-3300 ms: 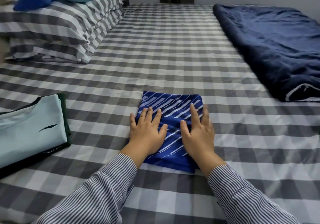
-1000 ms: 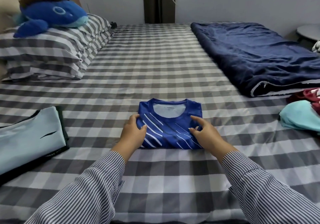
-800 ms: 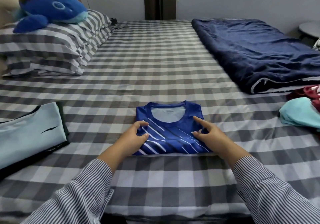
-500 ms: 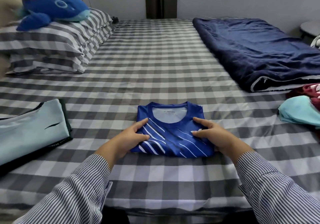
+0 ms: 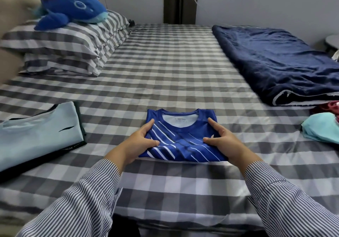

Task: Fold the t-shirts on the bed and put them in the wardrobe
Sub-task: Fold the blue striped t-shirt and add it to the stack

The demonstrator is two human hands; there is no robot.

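Folded blue t-shirt (image 5: 180, 137), now collar-up near the bed's (image 5: 165, 67) front edge; left hand (image 5: 142, 141) and right hand (image 5: 222, 141) pinch its sides, ready for stacking.

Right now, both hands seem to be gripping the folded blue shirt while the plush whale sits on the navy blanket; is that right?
Not quite: the plush whale sits on the striped pillows, not the navy blanket. The head view does show the left hand and right hand gripping the folded blue shirt.

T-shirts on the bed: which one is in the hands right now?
The dark blue t-shirt with white diagonal stripes, folded, gripped at its sides by the left hand and right hand. The pale blue folded t-shirt lies untouched.
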